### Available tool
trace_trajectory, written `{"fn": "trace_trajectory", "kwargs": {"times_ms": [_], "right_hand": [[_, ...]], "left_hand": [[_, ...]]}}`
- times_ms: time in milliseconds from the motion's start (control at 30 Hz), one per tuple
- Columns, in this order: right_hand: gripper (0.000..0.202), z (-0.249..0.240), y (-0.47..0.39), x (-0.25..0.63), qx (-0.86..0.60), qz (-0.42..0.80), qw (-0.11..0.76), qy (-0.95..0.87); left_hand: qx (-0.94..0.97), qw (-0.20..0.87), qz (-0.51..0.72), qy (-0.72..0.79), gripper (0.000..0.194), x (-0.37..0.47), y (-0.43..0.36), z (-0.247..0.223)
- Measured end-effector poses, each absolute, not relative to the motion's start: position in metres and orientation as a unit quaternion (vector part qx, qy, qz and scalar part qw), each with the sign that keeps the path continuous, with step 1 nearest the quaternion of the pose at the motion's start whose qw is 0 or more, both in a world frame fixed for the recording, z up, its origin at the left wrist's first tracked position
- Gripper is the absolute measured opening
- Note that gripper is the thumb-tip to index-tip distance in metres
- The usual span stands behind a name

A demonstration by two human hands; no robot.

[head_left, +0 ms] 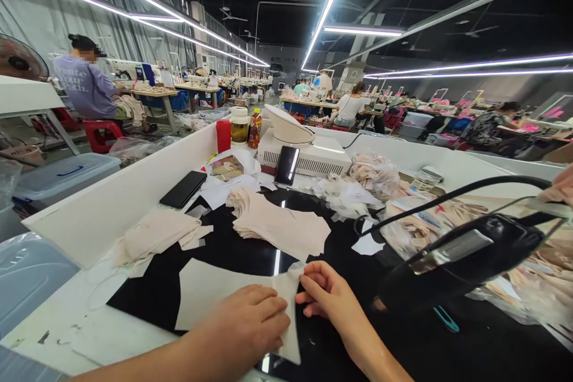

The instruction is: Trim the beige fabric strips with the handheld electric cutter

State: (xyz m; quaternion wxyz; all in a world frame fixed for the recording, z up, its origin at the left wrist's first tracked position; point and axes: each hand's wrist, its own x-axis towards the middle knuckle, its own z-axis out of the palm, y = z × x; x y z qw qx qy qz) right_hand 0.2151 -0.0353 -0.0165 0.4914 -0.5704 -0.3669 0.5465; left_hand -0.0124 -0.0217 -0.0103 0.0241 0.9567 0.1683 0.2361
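Observation:
A pale cream fabric piece [212,289] with curved edges lies on the black worktop in front of me. My left hand [248,319] rests palm down on its right half, fingers stretched and close together. At the piece's upper right corner, my right hand [329,295] pinches the edge between thumb and fingers, and the corner is slightly raised. Just beyond lies a stack of beige cut fabric pieces [282,224]. A second beige pile [156,233] sits to the left.
A black device with a cable [474,250] crosses the right side, near a teal clip [446,319]. Plastic bags of beige fabric [430,215] crowd the right. At the back are a phone [287,165], a black case [183,189], a white machine [308,152] and bottles. Other people sit sewing farther off.

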Motion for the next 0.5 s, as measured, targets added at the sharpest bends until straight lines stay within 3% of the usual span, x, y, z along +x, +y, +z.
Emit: {"fn": "trace_trajectory", "kwargs": {"times_ms": [200,333,433,500], "right_hand": [[0.060,-0.018,-0.038,0.217,-0.615,0.412,0.540,-0.399],[0.043,-0.016,-0.044,0.217,-0.633,0.313,0.533,-0.465],[0.026,-0.015,-0.051,0.214,-0.604,0.222,0.469,-0.605],[0.036,-0.017,-0.054,0.212,-0.567,0.132,0.382,-0.718]], "left_hand": [[0.960,0.035,0.220,0.167,0.022,-0.015,-0.023,-0.021],[0.963,0.040,0.209,0.167,0.024,-0.018,-0.024,-0.020],[0.964,0.035,0.201,0.167,0.023,-0.019,-0.025,-0.019],[0.966,0.040,0.195,0.166,0.024,-0.019,-0.026,-0.018]]}}
